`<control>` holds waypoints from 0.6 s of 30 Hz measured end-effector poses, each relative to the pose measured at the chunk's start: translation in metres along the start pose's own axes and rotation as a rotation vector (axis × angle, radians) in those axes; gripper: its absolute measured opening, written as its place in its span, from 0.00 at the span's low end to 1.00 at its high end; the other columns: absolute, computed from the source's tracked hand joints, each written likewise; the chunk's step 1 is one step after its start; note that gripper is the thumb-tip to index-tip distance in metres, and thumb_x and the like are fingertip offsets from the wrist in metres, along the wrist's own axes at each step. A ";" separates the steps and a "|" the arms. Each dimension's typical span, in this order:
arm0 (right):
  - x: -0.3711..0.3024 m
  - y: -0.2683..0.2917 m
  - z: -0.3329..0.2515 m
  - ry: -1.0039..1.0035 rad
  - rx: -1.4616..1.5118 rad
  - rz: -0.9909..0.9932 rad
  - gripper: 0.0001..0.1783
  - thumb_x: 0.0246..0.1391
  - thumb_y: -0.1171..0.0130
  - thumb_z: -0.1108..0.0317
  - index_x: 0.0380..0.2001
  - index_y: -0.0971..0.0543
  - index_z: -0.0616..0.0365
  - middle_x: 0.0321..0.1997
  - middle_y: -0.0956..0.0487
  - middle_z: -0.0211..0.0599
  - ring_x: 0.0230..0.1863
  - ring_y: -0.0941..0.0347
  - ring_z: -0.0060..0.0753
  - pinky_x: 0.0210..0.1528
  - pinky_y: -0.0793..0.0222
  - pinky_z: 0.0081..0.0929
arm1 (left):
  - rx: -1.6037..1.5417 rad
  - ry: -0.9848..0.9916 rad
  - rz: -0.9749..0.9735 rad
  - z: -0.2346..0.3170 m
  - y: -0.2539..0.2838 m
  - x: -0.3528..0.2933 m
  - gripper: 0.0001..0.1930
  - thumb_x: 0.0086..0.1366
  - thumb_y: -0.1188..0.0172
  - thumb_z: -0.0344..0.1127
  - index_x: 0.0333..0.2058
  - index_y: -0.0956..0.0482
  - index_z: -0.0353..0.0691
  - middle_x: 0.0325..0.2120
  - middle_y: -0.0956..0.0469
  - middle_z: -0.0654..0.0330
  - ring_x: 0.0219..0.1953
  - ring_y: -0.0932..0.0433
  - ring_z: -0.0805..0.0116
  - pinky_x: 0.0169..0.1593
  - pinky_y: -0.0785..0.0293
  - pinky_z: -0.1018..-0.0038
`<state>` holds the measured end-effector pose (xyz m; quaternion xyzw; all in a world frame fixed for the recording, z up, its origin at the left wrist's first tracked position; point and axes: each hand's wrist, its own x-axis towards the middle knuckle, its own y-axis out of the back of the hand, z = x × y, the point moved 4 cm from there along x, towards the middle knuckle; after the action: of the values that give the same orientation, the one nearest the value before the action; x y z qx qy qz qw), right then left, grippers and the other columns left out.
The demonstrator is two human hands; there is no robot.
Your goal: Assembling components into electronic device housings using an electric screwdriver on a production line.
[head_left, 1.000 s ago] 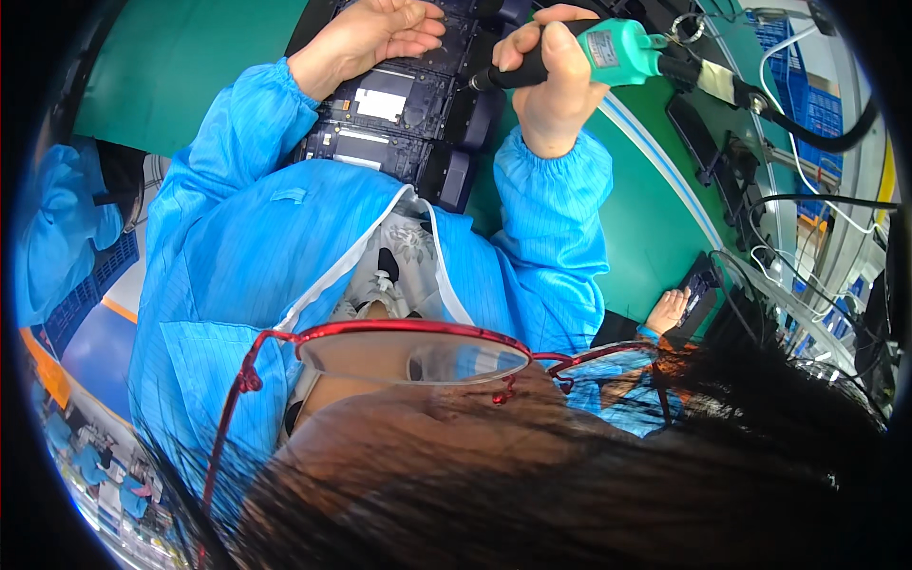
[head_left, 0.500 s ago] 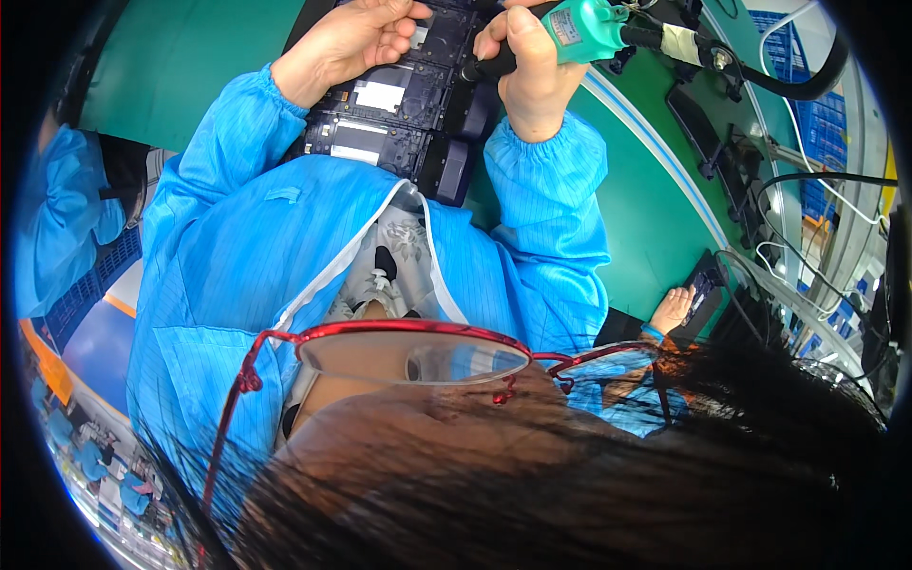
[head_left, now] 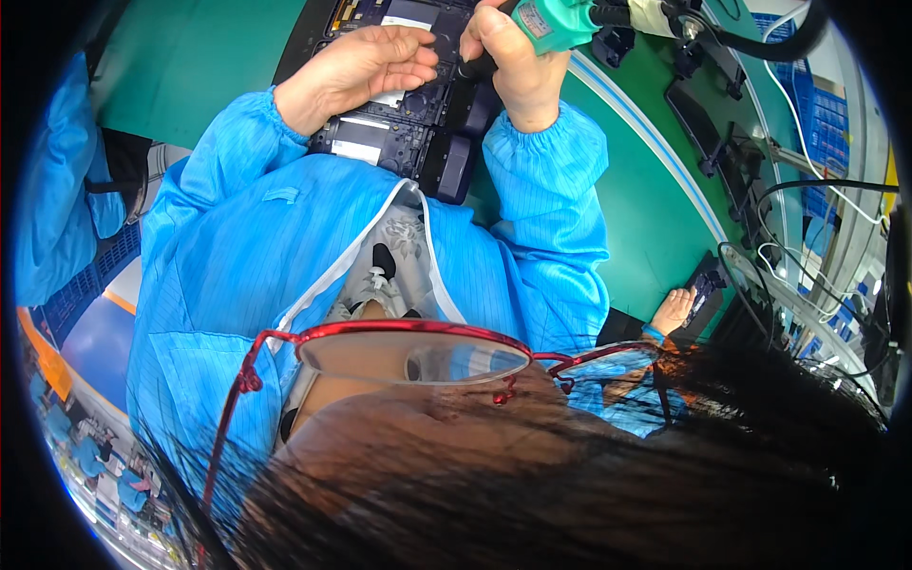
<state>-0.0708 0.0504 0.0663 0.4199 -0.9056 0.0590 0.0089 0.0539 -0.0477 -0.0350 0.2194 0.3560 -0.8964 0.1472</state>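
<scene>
My right hand is wrapped round the black grip of a teal electric screwdriver, whose dark front end points left and down toward dark electronic device housings. Several of these housings lie in a column, with pale silver-white rectangular plates in them. My left hand is over the housings, left of the screwdriver, with thumb and fingers bent together. Whatever its fingertips may hold is too small or hidden to make out. A dark block-shaped fixture part stands along the housings' right side.
A green work surface carries the housings. A thick black cable runs from the screwdriver to the upper right. Beyond a white-blue strip stand black holders. Another person's hand is at the right; a blue sleeve shows at left.
The housings have shifted downward in the picture and another shows at the top. My left hand has moved down and right over them; my right hand has moved slightly up and left with the screwdriver.
</scene>
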 end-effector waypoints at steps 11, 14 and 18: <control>-0.004 0.013 -0.015 0.156 0.452 -0.030 0.17 0.48 0.38 0.64 0.37 0.31 0.59 0.23 0.28 0.36 0.20 0.31 0.29 0.25 0.32 0.26 | -0.034 0.028 -0.079 -0.023 0.006 0.013 0.19 0.66 0.47 0.46 0.42 0.27 0.34 0.33 0.23 0.58 0.32 0.22 0.72 0.39 0.23 0.79; 0.000 0.002 -0.010 0.189 0.597 -0.025 0.16 0.50 0.40 0.63 0.38 0.31 0.58 0.24 0.28 0.36 0.21 0.31 0.30 0.27 0.32 0.29 | -0.044 0.025 -0.075 -0.031 0.016 0.012 0.20 0.65 0.47 0.47 0.41 0.26 0.33 0.31 0.23 0.60 0.31 0.23 0.73 0.38 0.23 0.79; 0.002 0.002 -0.007 0.209 0.619 0.028 0.14 0.52 0.43 0.64 0.39 0.31 0.57 0.25 0.28 0.36 0.22 0.31 0.31 0.28 0.32 0.31 | -0.054 0.015 -0.095 -0.028 0.009 0.012 0.19 0.65 0.47 0.47 0.41 0.26 0.34 0.30 0.23 0.61 0.29 0.23 0.75 0.36 0.24 0.80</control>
<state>-0.0740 0.0512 0.0730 0.3820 -0.8445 0.3744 -0.0270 0.0555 -0.0362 -0.0643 0.2049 0.3911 -0.8908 0.1076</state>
